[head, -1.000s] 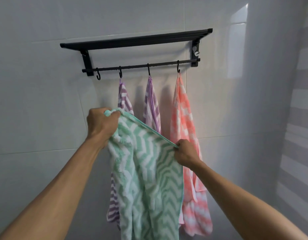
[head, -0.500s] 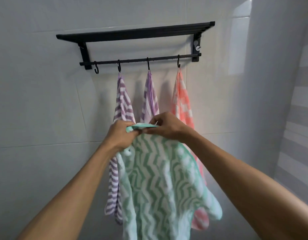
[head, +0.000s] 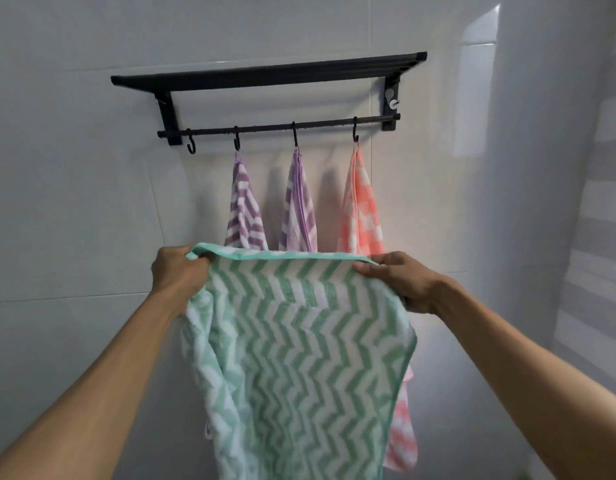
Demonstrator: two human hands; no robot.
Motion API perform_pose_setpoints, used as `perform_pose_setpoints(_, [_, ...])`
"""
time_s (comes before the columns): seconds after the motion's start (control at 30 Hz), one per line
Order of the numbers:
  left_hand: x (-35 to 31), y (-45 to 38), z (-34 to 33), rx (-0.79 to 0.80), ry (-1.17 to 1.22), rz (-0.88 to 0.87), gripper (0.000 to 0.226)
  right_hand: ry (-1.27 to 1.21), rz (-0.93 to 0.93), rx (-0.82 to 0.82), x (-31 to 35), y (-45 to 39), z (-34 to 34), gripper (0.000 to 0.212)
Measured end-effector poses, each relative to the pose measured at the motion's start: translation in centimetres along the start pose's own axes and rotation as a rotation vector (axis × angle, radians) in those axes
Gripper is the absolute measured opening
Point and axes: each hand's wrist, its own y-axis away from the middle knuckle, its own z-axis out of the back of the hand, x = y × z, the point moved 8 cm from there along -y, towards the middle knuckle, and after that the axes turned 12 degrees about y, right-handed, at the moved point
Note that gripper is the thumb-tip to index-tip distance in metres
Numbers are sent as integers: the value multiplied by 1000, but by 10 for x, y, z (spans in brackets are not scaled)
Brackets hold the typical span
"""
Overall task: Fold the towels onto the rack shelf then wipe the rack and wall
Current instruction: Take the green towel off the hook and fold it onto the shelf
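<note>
The left hand (head: 176, 271) is closed around the upper left corner of the green zigzag towel (head: 296, 358), with the fingers curled over the hem and the corner bunched in the fist. The right hand (head: 400, 282) grips the upper right corner, with the thumb laid on the near face of the cloth and the fingers wrapped behind it. The top hem is held stretched and roughly level between the two hands, and the rest of the towel hangs freely downward in front of the wall (head: 74, 220), its lower end cut off by the bottom edge of the view. The towel is held below the black rack (head: 268, 76) and is not in contact with it. Behind the held towel, three further towels are suspended from hooks on the rack's lower rail (head: 278, 127): a purple striped towel (head: 245, 209) on the second hook, a second purple towel (head: 297, 206) on the third hook and a pink towel (head: 362, 206) on the fourth hook. The leftmost hook (head: 191, 147) carries nothing. The lower parts of these three towels are largely hidden by the green towel. The rack shelf is mounted on white tiles above the rail.
</note>
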Motion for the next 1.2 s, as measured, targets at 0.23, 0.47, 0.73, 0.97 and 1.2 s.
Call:
perform_pose_setpoints(0.23, [5, 8, -11, 71, 1, 28, 52, -312, 175, 120, 54, -8, -20, 23])
perform_pose_setpoints(0.47, [16, 16, -14, 57, 167, 210, 48, 70, 222, 137, 73, -5, -41, 38])
perform_pose_setpoints(0.73, [-4, 42, -54, 201, 681, 311, 24, 747, 535, -97, 122, -4, -70, 34])
perform_pose_setpoints(0.97, [-37, 67, -78, 418, 792, 284, 19, 616, 602, -334, 125, -12, -84, 25])
perform_pose_setpoints(1.2, [-41, 78, -84, 499, 856, 318, 20, 625, 495, -582, 117, -14, -76, 28])
